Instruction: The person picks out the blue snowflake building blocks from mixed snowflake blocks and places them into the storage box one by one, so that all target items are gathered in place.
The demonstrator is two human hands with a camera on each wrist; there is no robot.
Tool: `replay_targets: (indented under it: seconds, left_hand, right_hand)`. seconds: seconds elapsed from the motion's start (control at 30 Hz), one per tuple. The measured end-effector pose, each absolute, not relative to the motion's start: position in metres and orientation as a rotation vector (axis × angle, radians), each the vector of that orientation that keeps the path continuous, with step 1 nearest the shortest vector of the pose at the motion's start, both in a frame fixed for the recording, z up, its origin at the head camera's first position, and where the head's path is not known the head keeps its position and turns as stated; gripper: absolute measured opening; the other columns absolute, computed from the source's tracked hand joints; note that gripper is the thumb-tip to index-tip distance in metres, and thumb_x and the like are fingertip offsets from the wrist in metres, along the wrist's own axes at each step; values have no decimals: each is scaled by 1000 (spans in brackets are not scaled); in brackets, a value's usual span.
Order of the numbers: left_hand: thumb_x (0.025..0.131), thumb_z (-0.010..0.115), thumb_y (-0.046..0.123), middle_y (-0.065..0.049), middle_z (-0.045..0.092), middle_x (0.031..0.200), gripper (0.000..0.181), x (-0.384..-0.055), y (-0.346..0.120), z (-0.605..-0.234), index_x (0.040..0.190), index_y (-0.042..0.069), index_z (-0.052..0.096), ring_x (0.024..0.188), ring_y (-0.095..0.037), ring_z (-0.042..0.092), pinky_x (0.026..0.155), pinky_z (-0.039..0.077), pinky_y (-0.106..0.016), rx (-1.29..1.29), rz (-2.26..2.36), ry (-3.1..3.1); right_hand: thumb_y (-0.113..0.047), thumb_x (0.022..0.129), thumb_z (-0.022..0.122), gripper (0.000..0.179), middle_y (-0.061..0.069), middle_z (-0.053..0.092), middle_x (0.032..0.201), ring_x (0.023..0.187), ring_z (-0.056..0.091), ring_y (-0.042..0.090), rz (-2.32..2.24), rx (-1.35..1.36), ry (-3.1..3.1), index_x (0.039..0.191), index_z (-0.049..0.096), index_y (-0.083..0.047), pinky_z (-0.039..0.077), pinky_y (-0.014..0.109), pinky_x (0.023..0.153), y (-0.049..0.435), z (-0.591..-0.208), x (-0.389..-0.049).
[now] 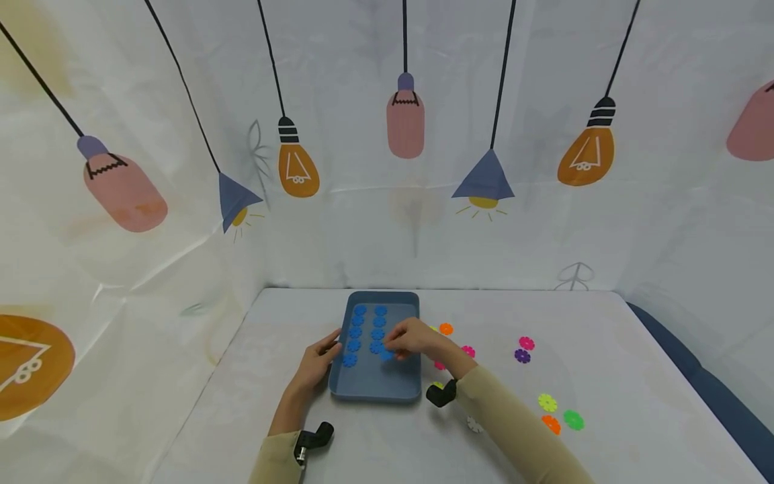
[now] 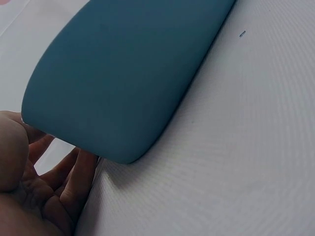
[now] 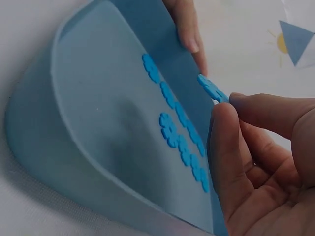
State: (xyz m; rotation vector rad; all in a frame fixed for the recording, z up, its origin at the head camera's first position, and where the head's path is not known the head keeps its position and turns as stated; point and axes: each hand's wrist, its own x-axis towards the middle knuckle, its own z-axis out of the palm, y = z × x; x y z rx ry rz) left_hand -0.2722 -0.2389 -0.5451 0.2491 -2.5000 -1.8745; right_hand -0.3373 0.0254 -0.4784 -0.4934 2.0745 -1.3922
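Note:
A blue-grey tray [image 1: 375, 386] lies on the white table with two columns of blue flower-shaped discs [image 1: 355, 333] in it. My left hand [image 1: 318, 363] holds the tray's left side, thumb at the rim and fingers against the outer wall, as the left wrist view shows. Over the tray, my right hand [image 1: 412, 338] pinches one blue flower-shaped disc [image 3: 212, 89] between thumb and index finger. That disc is raised above the tray floor, near the lower end of the right column. In the right wrist view the tray's near end is bare.
Loose discs lie right of the tray: pink [image 1: 527, 343], purple [image 1: 523, 356], yellow [image 1: 547, 402], green [image 1: 574, 420] and orange [image 1: 551, 424]. More discs, among them an orange one [image 1: 446, 329], are partly behind my right forearm. A lamp-patterned sheet [image 1: 363, 235] hangs behind the table.

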Motion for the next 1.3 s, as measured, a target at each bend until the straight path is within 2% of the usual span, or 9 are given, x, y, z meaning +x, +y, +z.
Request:
replay_targets:
  seconds: [0.2,0.47,0.7,1.07,1.3]
  left_hand:
    - [97,62,24,-17,55,131,48,-272,-237,-546,143,17,52,117,-29,50,93,43,-48,245,-1889,-2478]
    - [98,61,22,-17,56,130,47,-272,-237,-545,143,16,51,117,-29,51,92,44,-48,231,-1898,-2474]
    - [98,60,22,-21,53,133,47,-273,-237,-544,144,16,50,122,-34,48,95,42,-52,236,-1902,-2482]
    - [97,62,22,-17,57,128,46,-273,-238,-543,142,18,52,112,-28,52,88,45,-43,247,-1892,-2472]
    - [98,61,21,-18,55,131,46,-273,-237,-545,143,18,52,117,-29,51,93,44,-49,248,-1888,-2479]
  right_hand:
    - [-11,88,73,14,9,69,80,63,63,16,-1388,-500,2075,96,73,1,55,31,65,16,-484,-344]
    - [-8,86,74,10,10,68,76,63,64,16,-1378,-503,2059,92,74,0,55,31,64,7,-492,-348]
    - [-8,85,74,10,8,68,73,62,63,14,-1355,-501,2048,91,74,0,55,32,65,2,-495,-348]
    - [-10,86,75,7,8,67,70,60,60,14,-1273,-458,2065,85,75,-3,54,28,62,-4,-496,-353]
    - [-9,84,76,6,7,67,69,58,59,14,-1271,-424,2076,81,75,-4,53,27,59,-7,-499,-356]
